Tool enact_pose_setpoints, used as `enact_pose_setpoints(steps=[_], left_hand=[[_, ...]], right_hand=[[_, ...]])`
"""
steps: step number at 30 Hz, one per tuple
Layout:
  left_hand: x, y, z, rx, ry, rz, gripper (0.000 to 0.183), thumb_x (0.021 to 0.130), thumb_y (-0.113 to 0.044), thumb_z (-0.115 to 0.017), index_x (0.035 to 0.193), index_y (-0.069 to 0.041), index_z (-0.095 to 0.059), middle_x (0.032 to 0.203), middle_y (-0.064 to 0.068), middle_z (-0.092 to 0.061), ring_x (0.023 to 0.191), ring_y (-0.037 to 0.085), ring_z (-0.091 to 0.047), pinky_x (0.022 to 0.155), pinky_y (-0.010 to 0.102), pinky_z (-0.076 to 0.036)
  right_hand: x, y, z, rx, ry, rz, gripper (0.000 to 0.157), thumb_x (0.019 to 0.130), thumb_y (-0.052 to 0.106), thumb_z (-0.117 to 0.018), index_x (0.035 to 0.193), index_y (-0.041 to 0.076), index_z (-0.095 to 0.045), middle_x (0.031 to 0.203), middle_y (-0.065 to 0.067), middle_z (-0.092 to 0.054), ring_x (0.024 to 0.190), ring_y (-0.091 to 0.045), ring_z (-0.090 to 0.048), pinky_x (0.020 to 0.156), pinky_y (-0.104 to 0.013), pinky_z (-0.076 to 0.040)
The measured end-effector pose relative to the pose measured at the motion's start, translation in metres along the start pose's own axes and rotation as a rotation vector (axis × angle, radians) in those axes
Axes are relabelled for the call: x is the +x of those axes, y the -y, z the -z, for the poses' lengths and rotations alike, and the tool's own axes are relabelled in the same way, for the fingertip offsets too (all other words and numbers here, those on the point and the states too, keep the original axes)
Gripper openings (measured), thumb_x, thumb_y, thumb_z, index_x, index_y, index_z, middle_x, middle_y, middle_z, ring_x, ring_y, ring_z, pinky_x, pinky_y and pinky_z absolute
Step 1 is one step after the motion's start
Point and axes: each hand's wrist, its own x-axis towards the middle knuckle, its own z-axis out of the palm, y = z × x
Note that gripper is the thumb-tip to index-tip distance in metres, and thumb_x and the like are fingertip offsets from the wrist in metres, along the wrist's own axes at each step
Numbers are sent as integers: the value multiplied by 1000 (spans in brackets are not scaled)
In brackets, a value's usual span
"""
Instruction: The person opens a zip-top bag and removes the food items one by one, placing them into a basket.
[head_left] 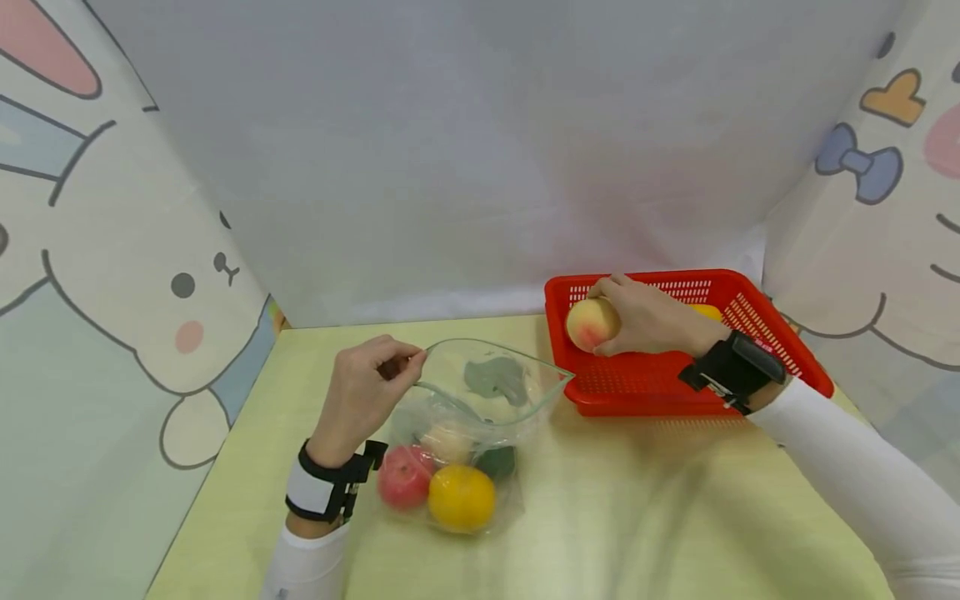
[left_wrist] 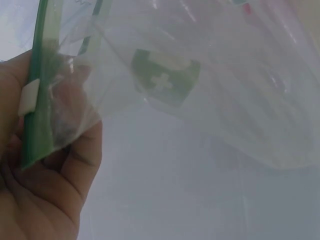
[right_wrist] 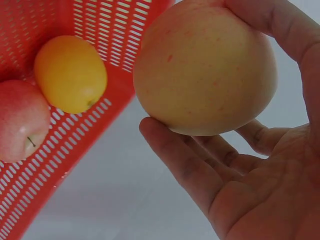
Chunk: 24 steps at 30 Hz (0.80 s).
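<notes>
My left hand (head_left: 367,383) pinches the rim of a clear zip bag (head_left: 517,492), near its white slider (left_wrist: 30,97) on the green zip strip. The bag's mouth gapes open, tilted upward. Inside it lie a red apple (head_left: 406,477), a yellow lemon-like fruit (head_left: 461,497), a pale round fruit (head_left: 448,442) and something dark green (head_left: 495,462). Over the left part of the red basket (head_left: 607,400), my right hand (head_left: 648,317) grips a peach (head_left: 591,325) between thumb and fingers. The right wrist view shows the peach (right_wrist: 205,70) close up, clear of the basket's floor.
In the basket, a yellow fruit (right_wrist: 71,74) and a red apple (right_wrist: 22,120) lie against each other, partly behind my right arm in the head view. A pale wall (head_left: 480,167) stands behind the table (head_left: 637,517), with cartoon-printed panels (head_left: 112,275) on both sides.
</notes>
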Motion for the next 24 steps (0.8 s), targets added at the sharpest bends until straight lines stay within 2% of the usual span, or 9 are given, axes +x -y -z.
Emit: enact_pose_setpoints(steps=[4, 7, 11, 18, 21, 24], left_hand=[[0, 0, 0, 2, 1, 6, 6, 83, -5, -74, 84, -10, -76, 68, -3, -65, 56, 3, -51, 53, 18, -46], [-1, 0, 0, 3, 0, 8, 8, 82, -4, -74, 84, -11, -76, 68, -2, -64, 56, 3, -50, 52, 17, -46], [-1, 1, 0, -1, 2, 7, 8, 81, -4, -75, 84, -11, -76, 68, -2, -65, 56, 3, -50, 53, 17, -47], [-1, 0, 0, -4, 0, 6, 8, 81, -4, -75, 85, -12, -76, 68, -3, -65, 56, 3, -50, 53, 18, -46], [-1, 0, 0, -4, 2, 5, 9, 81, -4, -75, 85, -12, -76, 68, -3, -65, 56, 3, -50, 53, 18, -46], [-1, 0, 0, -7, 5, 3, 9, 81, -4, -75, 86, -11, -76, 68, -2, -65, 56, 3, -50, 53, 18, -46]], right_hand=[[11, -13, -17, -19, 74, 6, 73, 69, 36, -86, 128, 9, -52, 117, -7, -56, 96, -22, -57, 81, -40, -56], [17, -19, -28, -75, 107, 32, 69, 69, 35, -86, 126, 9, -55, 115, -6, -61, 96, -22, -57, 82, -41, -55], [24, -21, -39, -159, 145, 42, 61, 66, 34, -86, 119, 14, -62, 104, 0, -65, 91, -20, -57, 80, -41, -53], [29, -16, -47, -244, 210, -12, 57, 61, 34, -90, 110, 23, -62, 90, 3, -62, 88, -20, -53, 70, -37, -49], [31, -14, -49, -278, 215, -19, 57, 60, 33, -90, 108, 26, -61, 91, 1, -61, 88, -21, -54, 67, -38, -49], [32, -13, -53, -280, 233, -11, 57, 62, 30, -88, 112, 24, -61, 105, -5, -61, 92, -25, -55, 68, -39, -50]])
